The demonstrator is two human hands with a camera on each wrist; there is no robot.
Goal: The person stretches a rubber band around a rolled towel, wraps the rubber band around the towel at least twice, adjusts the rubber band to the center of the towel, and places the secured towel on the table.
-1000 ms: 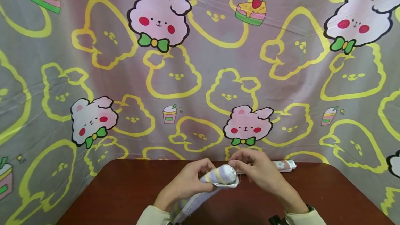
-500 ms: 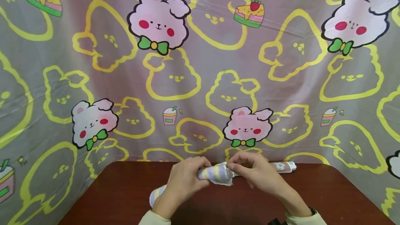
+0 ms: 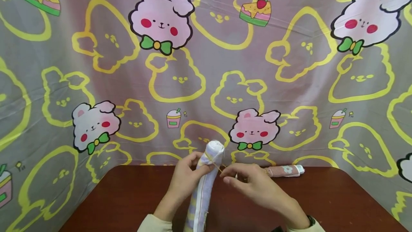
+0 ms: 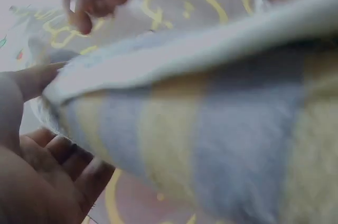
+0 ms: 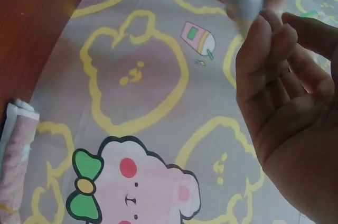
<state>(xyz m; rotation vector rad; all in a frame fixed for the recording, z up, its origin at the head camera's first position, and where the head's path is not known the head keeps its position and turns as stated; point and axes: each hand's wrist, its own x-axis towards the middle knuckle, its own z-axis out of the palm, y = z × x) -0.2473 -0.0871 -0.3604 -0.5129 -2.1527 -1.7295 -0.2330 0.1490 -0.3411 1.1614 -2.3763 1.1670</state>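
A rolled towel (image 3: 201,192) with lavender and yellow stripes and a white edge stands steeply tilted, its coiled white end up. My left hand (image 3: 185,178) grips it near that end, thumb across the front; the left wrist view shows the striped roll (image 4: 169,134) running between thumb and fingers. From around the roll's upper part, a thin yellow rubber band (image 3: 216,165) stretches toward my right hand (image 3: 257,185), which pinches it with thumb and fingertips. In the right wrist view the right hand's fingertips (image 5: 259,28) come together close beside the roll.
Behind my right hand a second rolled towel (image 3: 286,170), pinkish brown with a pale blue flower, lies at the back of the dark red table (image 3: 112,196). A curtain (image 3: 193,63) printed with cartoon animals hangs right behind the table.
The striped roll has swung from lying sideways to coiled end up. My right hand has shifted slightly down and left, and a stretched yellow band now shows between it and the roll.
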